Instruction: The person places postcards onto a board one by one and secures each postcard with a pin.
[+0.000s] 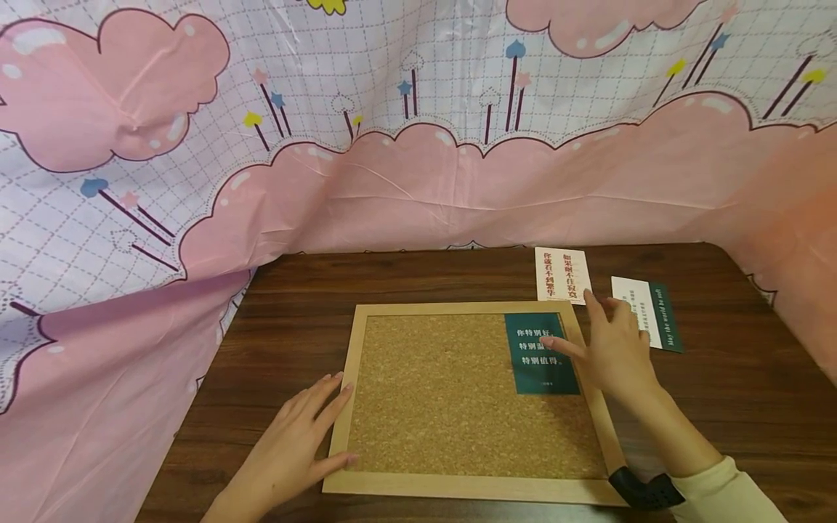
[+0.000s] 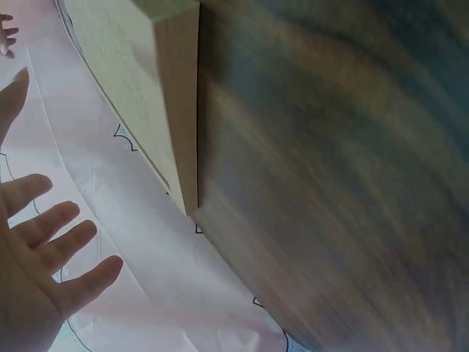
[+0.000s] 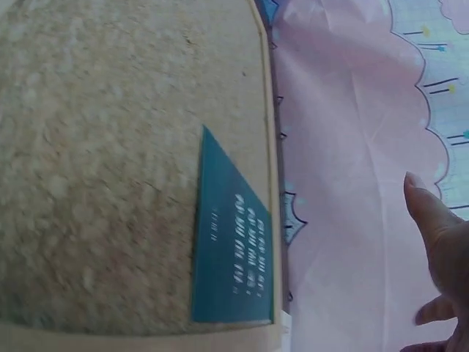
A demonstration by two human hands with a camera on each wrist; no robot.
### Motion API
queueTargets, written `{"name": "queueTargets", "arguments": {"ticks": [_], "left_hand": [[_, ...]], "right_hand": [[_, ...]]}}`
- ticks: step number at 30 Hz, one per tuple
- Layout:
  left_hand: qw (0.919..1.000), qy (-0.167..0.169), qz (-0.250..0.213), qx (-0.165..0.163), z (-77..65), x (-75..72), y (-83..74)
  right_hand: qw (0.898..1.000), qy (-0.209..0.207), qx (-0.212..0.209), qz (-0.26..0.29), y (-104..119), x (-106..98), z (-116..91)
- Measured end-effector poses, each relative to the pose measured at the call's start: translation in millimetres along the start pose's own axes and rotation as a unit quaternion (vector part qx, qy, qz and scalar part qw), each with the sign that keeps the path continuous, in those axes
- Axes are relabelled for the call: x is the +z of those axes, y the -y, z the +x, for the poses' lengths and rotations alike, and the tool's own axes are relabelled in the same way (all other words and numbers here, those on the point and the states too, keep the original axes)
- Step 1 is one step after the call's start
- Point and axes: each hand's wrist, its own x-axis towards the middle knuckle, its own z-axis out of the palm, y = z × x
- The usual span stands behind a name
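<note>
A cork board [image 1: 445, 407] with a pale wooden frame lies on the table. In its upper right corner is a dark green card [image 1: 546, 378] with white writing, also seen in the right wrist view as a green card [image 3: 227, 242]. My left hand [image 1: 294, 428] is at the board's left side, fingers loosely spread by the frame [image 1: 341, 428]; contact is hard to tell. In the left wrist view the same hand [image 2: 44, 257] has its fingers apart. Over the right frame edge hovers my right hand [image 1: 617, 349], thumb above the green card, holding nothing.
Behind the board lies a white card [image 1: 556, 272] with red writing. A white and green card [image 1: 665, 319] is right of my right hand. Pink cloud-patterned cloth [image 1: 458, 181] surrounds the brown wooden table [image 1: 261, 363]. A black strap [image 1: 644, 488] is on my right wrist.
</note>
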Motion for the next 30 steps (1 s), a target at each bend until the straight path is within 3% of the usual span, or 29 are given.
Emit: {"name": "queueTargets", "arguments": {"ticks": [6, 15, 24, 30], "left_hand": [[0.9998, -0.018, 0.002, 0.002, 5.4, -6.8, 4.8], [0.9967, -0.066, 0.017, 0.044, 21.2, -14.7, 13.1], [0.988, -0.104, 0.019, 0.113, 51.9, -22.9, 13.0], [0.9849, -0.105, 0.017, 0.137, 68.5, -32.1, 4.8]], "right_hand": [[0.997, -0.021, -0.023, 0.064, -2.9, -17.1, 5.5], [0.988, -0.106, -0.082, 0.071, -25.5, -52.2, 17.5], [0.991, -0.118, -0.031, 0.051, -41.8, -80.5, 16.6], [0.991, -0.125, -0.039, 0.024, -52.9, -82.6, 15.9]]}}
